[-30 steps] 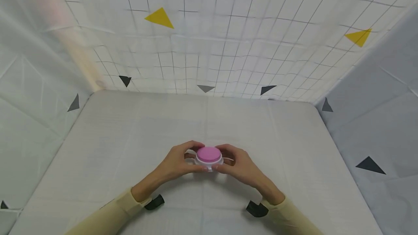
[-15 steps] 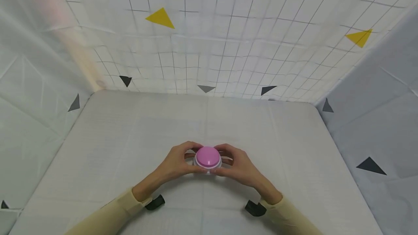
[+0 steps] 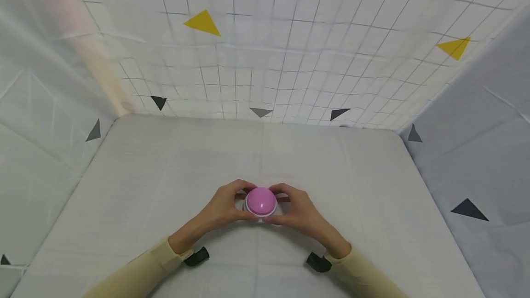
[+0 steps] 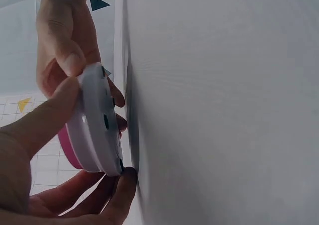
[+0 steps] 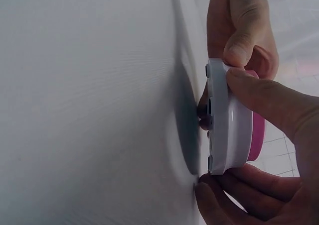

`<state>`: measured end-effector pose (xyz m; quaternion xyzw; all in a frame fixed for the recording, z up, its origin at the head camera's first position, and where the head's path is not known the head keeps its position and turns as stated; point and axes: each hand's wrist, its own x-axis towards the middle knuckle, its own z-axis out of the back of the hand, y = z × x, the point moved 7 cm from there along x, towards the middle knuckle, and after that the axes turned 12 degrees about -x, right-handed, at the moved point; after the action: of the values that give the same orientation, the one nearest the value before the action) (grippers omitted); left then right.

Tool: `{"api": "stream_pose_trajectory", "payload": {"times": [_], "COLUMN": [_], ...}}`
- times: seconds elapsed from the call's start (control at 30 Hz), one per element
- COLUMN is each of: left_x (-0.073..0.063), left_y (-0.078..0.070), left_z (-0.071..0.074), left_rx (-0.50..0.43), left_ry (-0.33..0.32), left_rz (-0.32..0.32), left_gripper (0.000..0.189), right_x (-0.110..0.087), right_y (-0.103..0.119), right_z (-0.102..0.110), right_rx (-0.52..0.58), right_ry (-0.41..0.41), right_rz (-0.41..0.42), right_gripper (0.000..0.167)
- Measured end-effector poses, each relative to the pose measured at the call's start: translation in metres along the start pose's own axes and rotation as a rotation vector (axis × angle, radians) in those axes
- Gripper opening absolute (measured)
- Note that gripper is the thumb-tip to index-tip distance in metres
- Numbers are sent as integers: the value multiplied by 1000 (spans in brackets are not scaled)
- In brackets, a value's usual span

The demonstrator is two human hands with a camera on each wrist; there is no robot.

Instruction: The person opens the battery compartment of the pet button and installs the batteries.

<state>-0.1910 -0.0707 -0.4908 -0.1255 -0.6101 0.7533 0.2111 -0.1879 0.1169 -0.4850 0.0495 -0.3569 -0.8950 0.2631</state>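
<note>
A round push button (image 3: 261, 201) with a domed pink top and a white base is held between both hands in the head view, near the middle of the table. My left hand (image 3: 225, 204) grips its left side, thumb at the near edge and fingers round the far side. From the right, my right hand (image 3: 301, 209) holds it the same way, the two thumbs close together. In the left wrist view the white base (image 4: 94, 125) shows small dark feet on its underside. A narrow gap and a shadow lie between this base (image 5: 224, 120) and the tabletop in the right wrist view.
A white-covered table (image 3: 207, 151) spreads around the hands. Behind it hangs a white sheet with a grid (image 3: 314, 36) and yellow and dark triangles. Plain sheets (image 3: 41, 160) close off both sides. Dark bands (image 3: 319, 262) sit at the wrists.
The button has shifted slightly left and tipped so its pink top faces the head camera more. My right hand has moved left with it; the left hand has barely moved.
</note>
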Motion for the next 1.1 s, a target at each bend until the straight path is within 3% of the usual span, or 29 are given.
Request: {"api": "stream_pose_trajectory", "payload": {"times": [0.6,0.8,1.1], "left_x": [1,2,1], "left_y": [2,5,5], "left_z": [1,2,1], "left_rx": [112,180,205], "left_ry": [2,-8,2], "left_rz": [-49,-49,-52], "left_gripper": [73,72,72], "right_x": [-2,-3,-2], "right_y": [5,5,4], "right_z": [-4,-4,-5], "right_rx": [-198,-226,-214], "right_ry": [-136,-140,-122], "right_rz": [110,100,86], "right_gripper": [75,74,72]}}
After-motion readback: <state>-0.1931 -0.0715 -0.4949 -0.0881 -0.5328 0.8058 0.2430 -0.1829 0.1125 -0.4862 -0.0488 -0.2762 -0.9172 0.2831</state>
